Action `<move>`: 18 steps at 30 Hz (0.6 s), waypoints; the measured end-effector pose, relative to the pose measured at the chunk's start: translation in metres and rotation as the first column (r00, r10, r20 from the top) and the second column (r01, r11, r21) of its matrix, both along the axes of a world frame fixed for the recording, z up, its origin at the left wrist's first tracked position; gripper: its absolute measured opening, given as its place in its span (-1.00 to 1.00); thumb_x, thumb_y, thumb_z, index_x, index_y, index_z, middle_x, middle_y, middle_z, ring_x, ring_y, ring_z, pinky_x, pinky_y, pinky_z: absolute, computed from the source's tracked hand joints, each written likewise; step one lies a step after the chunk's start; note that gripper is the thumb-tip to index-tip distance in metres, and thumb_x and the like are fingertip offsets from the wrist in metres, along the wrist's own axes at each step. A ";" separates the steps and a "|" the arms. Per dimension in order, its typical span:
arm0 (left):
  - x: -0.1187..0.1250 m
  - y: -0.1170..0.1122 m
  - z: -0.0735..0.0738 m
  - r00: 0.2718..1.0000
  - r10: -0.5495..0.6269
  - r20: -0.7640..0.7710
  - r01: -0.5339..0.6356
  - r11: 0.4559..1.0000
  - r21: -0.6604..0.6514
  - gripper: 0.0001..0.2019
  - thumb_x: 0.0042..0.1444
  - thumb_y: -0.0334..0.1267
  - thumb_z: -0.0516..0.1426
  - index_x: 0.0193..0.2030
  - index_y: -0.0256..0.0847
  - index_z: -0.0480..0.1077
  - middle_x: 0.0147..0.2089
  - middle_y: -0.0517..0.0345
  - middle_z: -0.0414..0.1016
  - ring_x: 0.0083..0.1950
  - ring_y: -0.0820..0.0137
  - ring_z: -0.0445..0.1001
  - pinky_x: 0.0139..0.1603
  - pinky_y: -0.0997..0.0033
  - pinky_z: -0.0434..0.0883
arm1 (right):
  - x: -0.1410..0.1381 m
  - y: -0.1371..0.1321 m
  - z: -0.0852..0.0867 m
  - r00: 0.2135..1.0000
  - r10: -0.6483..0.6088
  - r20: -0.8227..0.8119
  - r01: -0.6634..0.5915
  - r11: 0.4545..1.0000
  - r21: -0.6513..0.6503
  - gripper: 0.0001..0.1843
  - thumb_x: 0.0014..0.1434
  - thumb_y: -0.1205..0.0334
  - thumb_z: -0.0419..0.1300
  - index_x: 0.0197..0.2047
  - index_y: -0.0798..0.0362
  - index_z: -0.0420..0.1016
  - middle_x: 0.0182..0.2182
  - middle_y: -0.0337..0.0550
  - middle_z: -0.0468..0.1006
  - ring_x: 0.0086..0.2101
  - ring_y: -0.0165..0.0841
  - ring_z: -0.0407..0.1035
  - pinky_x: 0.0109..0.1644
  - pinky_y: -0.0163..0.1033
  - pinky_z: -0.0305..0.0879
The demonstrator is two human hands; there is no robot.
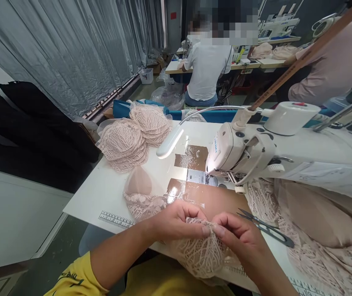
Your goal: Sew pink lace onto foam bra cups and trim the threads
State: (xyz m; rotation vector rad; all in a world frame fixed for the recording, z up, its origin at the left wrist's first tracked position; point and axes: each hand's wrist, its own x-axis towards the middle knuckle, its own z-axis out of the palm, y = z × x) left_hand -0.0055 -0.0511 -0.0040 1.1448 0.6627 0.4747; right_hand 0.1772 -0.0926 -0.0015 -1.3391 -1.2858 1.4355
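Our left hand [180, 222] pinches the top edge of a piece of beige lace [205, 257] between thumb and fingers, and our right hand [240, 235] pinches the same edge just beside it, both nearly closed. The lace hangs rounded below our fingertips at the near edge of the white table [91, 195]. It looks light, soft and limp, its netting probably easy to snag, so the gathered edge seems the surest hold. Scissors [276, 235] lie just beyond our right hand, where a sideways sweep could catch them. More lace fabric [320, 216] heaps at the right, a padded cup [139, 181] lies left, and ahead stand the sewing machine [237, 144], a lit lamp [170, 143] and lace stacks [122, 142].
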 end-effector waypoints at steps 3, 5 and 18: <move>0.003 0.000 -0.008 0.994 0.108 0.027 -0.102 0.980 -0.170 -0.64 -0.10 -0.06 0.32 -0.43 -0.34 0.36 -0.52 0.22 0.31 -0.51 0.55 0.25 -0.46 0.53 0.20 | 0.000 0.004 -0.003 0.999 -0.038 -0.020 0.038 0.999 -0.032 -0.61 -0.01 -0.11 0.25 -0.54 0.07 0.43 -0.63 -0.31 0.29 -0.56 -0.46 0.14 -0.50 -0.34 0.10; -0.003 0.005 -0.006 0.976 0.217 0.010 -0.209 0.951 -0.226 -0.62 -0.13 -0.06 0.33 -0.45 -0.31 0.31 -0.52 0.23 0.31 -0.53 0.53 0.28 -0.48 0.52 0.22 | 0.004 0.006 -0.006 0.995 -0.095 -0.027 0.095 0.995 -0.030 -0.63 -0.02 -0.12 0.25 -0.46 0.06 0.48 -0.57 -0.26 0.39 -0.53 -0.42 0.22 -0.47 -0.33 0.19; 0.032 0.062 -0.014 0.807 0.506 -0.304 -0.090 0.614 0.784 -0.69 -0.11 -0.47 0.12 -0.65 -0.14 0.03 -0.61 0.26 0.01 -0.41 0.32 0.22 -0.21 0.28 0.23 | 0.040 0.033 -0.010 0.896 -0.027 0.443 -0.059 0.982 0.181 -0.72 0.14 -0.01 0.10 -0.22 -0.08 0.54 -0.34 -0.19 0.60 -0.36 -0.27 0.45 -0.33 -0.25 0.33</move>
